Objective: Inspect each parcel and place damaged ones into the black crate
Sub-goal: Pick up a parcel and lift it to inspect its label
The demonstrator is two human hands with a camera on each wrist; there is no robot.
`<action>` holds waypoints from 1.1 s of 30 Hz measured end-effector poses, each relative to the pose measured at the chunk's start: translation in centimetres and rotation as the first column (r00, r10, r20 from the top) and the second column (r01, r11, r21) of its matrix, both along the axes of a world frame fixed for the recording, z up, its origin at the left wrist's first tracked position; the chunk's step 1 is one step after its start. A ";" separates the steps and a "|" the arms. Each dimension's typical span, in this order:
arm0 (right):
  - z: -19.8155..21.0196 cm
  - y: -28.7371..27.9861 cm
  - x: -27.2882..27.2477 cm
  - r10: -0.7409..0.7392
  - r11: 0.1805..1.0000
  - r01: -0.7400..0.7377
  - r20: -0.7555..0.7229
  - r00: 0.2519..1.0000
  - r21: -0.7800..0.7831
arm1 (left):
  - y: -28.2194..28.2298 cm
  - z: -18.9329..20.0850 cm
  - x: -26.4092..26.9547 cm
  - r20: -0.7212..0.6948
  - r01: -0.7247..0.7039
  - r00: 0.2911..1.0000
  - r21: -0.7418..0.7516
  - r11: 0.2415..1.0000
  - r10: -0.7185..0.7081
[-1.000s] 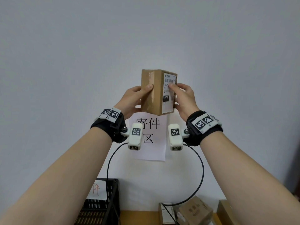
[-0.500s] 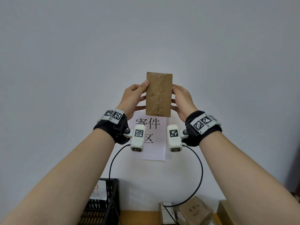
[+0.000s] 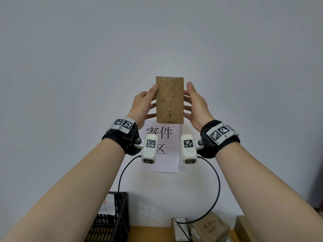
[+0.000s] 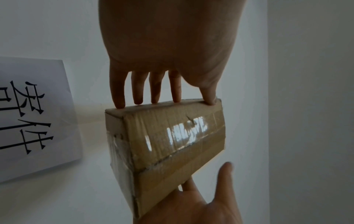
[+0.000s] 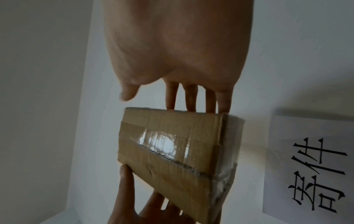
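Note:
I hold a brown cardboard parcel upright in front of the wall, its taped seam face toward me. My left hand holds its left side, thumb tip on the near edge and four fingertips along the far edge. My right hand presses straight fingers against the right side, and its thumb stands clear of the box. Clear tape over the parcel is wrinkled and glossy, with a rough seam line. The black crate stands low at the left, below my left forearm.
A white paper sign with black characters hangs on the wall behind the parcel. Three more cardboard parcels lie on the wooden table at the bottom right. A white label leans in the crate.
The parcel has turned, so the shipping label face is gone and the taped seam face points at me. Both hands have shifted to its sides, and the right thumb has lifted off.

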State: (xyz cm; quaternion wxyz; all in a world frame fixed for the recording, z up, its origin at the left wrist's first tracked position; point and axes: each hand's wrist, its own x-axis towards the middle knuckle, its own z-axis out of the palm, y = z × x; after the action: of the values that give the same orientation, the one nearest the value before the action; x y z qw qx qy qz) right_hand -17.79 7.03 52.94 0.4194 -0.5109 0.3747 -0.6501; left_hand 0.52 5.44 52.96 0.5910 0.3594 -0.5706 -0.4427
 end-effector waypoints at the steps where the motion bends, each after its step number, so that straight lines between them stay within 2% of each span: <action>1: -0.1 0.0 0.0 -0.003 1.000 0.003 -0.018 1.000 -0.019 | -0.1 -0.1 0.0 0.006 -0.007 1.000 0.000 1.000 0.007; 6: -0.4 -0.3 0.2 -0.033 0.996 0.026 -0.075 0.997 -0.085 | -0.2 -0.6 -0.1 -0.007 -0.036 0.999 -0.003 0.999 0.036; 9: -0.5 -0.7 -0.1 -0.029 0.996 0.030 0.016 0.999 -0.083 | -0.3 -0.5 0.2 0.017 -0.056 0.998 0.030 0.998 0.055; 12: -0.8 -1.0 -0.4 -0.014 0.994 0.029 0.138 0.990 -0.105 | -0.5 -0.3 0.4 -0.051 -0.029 0.998 0.044 0.999 0.031; 14: -0.9 -1.2 -0.6 -0.023 0.995 0.039 0.166 0.986 -0.095 | -0.4 -0.2 0.5 -0.061 -0.015 0.998 0.007 1.000 0.016; 21: -1.4 -2.2 -1.2 -0.208 0.970 0.212 0.050 0.977 -0.114 | -0.6 -0.6 0.5 -0.095 -0.036 0.995 -0.109 0.993 0.026; 33: -1.6 -1.9 -1.5 -0.144 0.987 0.147 0.047 0.988 -0.068 | -0.2 -0.2 -0.3 -0.111 -0.086 0.991 -0.109 0.990 0.073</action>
State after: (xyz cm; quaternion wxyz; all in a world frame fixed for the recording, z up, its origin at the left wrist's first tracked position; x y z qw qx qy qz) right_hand -19.34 5.14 51.31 0.3603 -0.4831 0.3786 -0.7025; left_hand 0.21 5.23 52.79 0.6574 0.3234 -0.5476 -0.4041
